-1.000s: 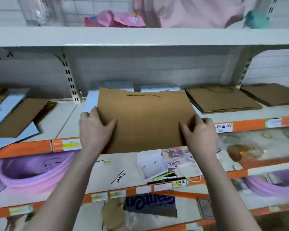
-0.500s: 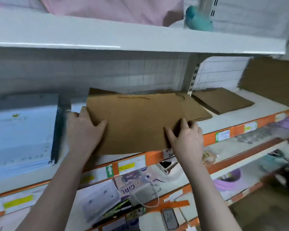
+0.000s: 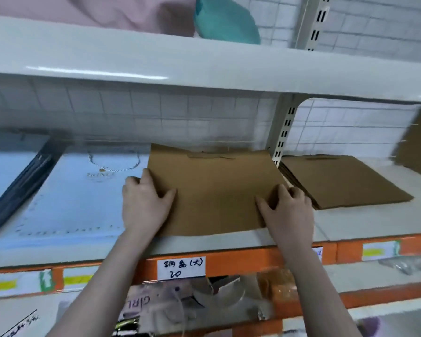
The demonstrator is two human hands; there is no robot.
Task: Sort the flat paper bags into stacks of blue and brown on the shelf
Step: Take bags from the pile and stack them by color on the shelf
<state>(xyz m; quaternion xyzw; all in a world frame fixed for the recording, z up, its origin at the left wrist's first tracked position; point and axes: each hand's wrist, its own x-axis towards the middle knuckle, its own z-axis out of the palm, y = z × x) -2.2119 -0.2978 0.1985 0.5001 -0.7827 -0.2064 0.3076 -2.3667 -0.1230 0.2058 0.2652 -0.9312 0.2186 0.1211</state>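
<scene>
**Brown bag held at the shelf, placement under way**

- A flat brown bag (image 3: 212, 190) is held by both hands over the shelf (image 3: 365, 227), its near edge lying just inside the shelf lip, its twisted handle toward 12 o'clock.
- Left hand (image 3: 145, 201): thumb laid on top of the bag's left edge, fingers going over that edge; pinching the bag. Right hand (image 3: 286, 210): thumb on top near the right corner, fingers curled round the edge; also pinching.
- At 9 o'clock of the held bag lies the blue stack (image 3: 78, 190), a pale bag with a cord handle on top; the brown bag's left edge sits just beside it, possibly overlapping, which cannot be told.
- At 3 o'clock, past the upright (image 3: 283, 139), lies a brown stack (image 3: 338, 181), several sheets deep. The held bag's right corner reaches it, hidden by the right hand.
- More brown edges show behind the held bag at 12 o'clock; whether another pile lies under it cannot be seen.

Judged step: laying down 1 brown bag. Judged next: the bag to be squared on a brown pile, kept off the blue stack, then both hands to be released.
</scene>
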